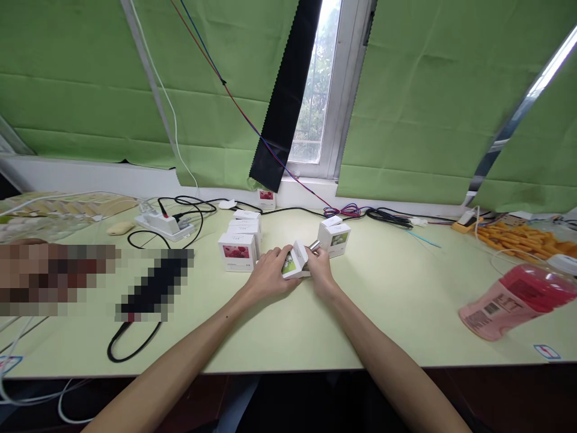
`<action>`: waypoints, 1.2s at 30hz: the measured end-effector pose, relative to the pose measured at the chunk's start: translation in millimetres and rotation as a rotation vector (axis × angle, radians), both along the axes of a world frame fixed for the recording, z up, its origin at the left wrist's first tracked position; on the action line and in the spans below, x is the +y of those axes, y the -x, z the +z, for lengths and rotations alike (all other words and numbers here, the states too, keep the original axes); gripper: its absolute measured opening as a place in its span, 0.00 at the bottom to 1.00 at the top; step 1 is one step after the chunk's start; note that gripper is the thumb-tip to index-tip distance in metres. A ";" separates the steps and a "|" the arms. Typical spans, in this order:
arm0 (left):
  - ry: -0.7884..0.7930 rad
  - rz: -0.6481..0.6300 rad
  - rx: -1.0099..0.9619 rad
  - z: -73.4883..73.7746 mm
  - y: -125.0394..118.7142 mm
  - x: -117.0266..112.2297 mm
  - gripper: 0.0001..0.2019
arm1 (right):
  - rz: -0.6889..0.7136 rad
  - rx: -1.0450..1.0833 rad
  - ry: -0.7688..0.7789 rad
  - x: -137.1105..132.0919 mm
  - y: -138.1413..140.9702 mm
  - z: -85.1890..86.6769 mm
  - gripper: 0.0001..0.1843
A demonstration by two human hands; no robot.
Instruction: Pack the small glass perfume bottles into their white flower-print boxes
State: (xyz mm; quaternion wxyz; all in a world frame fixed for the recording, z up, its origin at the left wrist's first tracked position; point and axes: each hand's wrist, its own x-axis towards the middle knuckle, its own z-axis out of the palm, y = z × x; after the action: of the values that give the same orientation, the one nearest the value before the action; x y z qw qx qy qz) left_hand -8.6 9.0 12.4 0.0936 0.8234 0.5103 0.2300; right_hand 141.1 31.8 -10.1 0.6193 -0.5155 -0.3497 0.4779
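Observation:
My left hand (273, 269) is wrapped round a small white box (294, 264) with a green picture on its side, tilted, its white flap standing up. Against the box's right side is my right hand (320, 267), fingers closed on a short shiny silver cylinder (314, 245) whose end sticks out past them. How far the cylinder reaches toward the box is hidden by the flap and fingers. Just left of my left hand stands a row of white boxes with a red picture (237, 252). Beyond my right hand are white boxes with a green picture (337, 239).
A white power strip (164, 225) with black cables lies at the left, near a blurred dark object (155, 282). A jar with a pink label (509, 300) leans at the right. Coiled wires (387, 215) run along the back, and orange pieces (523, 237) lie far right.

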 end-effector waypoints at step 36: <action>-0.016 -0.008 -0.004 -1.7 -0.6 0.7 0.38 | -0.018 -0.042 0.009 1.9 -1.2 -5.7 0.22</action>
State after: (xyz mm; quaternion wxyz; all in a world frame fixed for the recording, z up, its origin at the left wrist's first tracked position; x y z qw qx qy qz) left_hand -8.1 9.6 10.7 0.0891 0.8258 0.5048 0.2352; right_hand 142.3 33.8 -15.8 0.6138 -0.5315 -0.3557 0.4629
